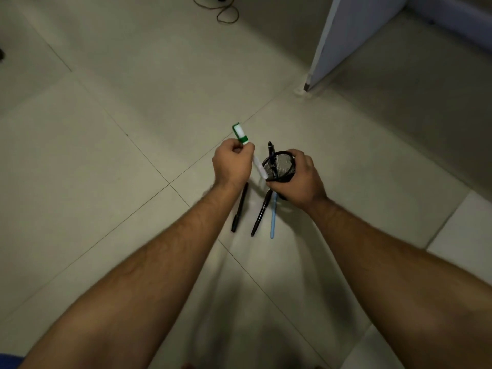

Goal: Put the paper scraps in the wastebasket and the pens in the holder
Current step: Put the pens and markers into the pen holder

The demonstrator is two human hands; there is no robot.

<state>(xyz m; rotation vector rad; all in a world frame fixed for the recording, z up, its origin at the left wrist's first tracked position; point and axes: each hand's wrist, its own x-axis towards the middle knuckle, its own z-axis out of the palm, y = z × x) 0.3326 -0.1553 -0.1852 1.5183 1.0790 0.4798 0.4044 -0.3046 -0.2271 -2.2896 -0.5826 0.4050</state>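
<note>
One marker pinched in the left hand may miss the tilted holder gripped by the right hand, dropping beside three floor pens.

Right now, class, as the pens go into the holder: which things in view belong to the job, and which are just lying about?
Job:
- mesh holder, in right hand
- green-and-white marker, in left hand
- black pen in the holder
- two black pens and blue pen on the floor

Lying about:
- cord
- partition panel

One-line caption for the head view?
Left hand lowers green-capped marker into mesh holder gripped by right hand; three pens on floor.
</note>
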